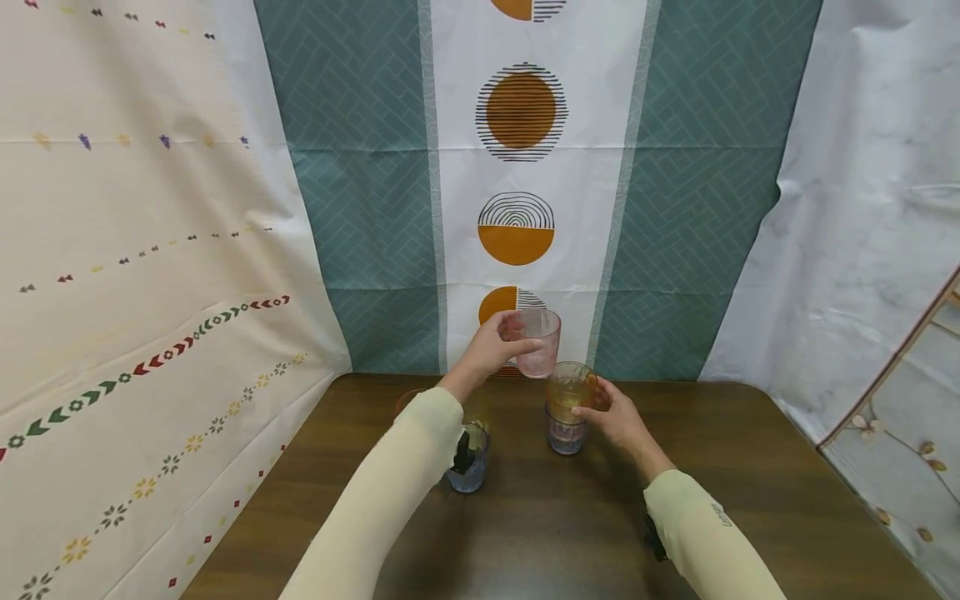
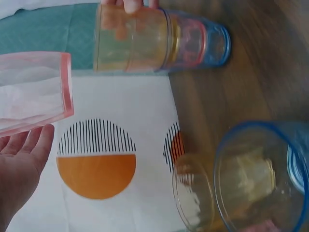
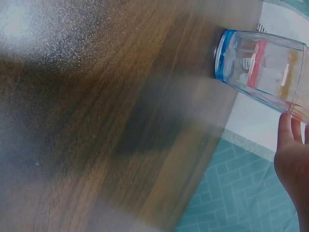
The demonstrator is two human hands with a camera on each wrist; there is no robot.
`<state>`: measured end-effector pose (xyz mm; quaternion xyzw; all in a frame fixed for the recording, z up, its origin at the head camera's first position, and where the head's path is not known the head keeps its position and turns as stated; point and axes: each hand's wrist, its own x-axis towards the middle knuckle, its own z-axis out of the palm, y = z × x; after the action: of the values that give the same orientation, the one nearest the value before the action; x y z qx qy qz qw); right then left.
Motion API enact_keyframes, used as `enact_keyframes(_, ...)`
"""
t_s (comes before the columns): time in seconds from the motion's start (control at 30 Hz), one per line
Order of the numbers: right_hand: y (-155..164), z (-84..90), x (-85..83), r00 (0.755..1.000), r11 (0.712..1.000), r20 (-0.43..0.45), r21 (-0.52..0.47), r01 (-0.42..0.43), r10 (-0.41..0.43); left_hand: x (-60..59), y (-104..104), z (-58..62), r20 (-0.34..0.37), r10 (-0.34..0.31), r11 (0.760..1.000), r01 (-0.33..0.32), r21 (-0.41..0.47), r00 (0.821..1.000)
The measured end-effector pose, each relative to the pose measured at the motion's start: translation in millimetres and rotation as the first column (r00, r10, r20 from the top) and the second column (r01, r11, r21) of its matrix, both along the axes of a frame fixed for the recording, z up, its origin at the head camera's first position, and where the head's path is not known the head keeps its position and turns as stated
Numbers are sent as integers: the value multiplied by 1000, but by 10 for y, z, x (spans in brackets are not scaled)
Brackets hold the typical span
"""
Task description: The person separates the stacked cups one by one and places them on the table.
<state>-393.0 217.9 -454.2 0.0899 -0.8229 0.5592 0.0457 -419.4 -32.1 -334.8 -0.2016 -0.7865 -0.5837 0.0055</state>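
The left hand (image 1: 491, 348) grasps a clear pink plastic cup (image 1: 537, 342) in the air above a nested stack of amber, pink and blue cups (image 1: 567, 408), steadied by the right hand (image 1: 613, 417); the pink cup should probably descend straight, rim level, to seat cleanly

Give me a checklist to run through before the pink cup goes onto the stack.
1. Left hand grips the pink cup: ok, fingers wrap its side.
2. Pink cup clear of the stack: ok, held above and to its left.
3. Right hand steadies the stack: ok, fingers on the amber cup on top.
4. Stack upright on the table: ok.
5. Amber cup empty: cannot tell.
6. Blue cup beneath the left forearm out of the way: not ok, it stands close under the sleeve.
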Motion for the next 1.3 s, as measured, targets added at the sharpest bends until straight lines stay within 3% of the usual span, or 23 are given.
enact_keyframes(0.27,-3,-12,-12,1000,1000,9,19,16,-16,-13,-255,-32,1,50,999,-50,-10,999)
enact_keyframes(0.6,17,-50,-49,999,999,29,28,27,-28,-31,-471,-63,38,55,998,-56,41,998)
enact_keyframes(0.8,10,-52,-46,999,999,24,30,32,-33,-40,-618,-101,33,72,997,-72,25,997)
enact_keyframes(1.3,14,-23,-19,999,999,32,32,24,-26,99,-1064,-210,41,103,995,-103,0,994)
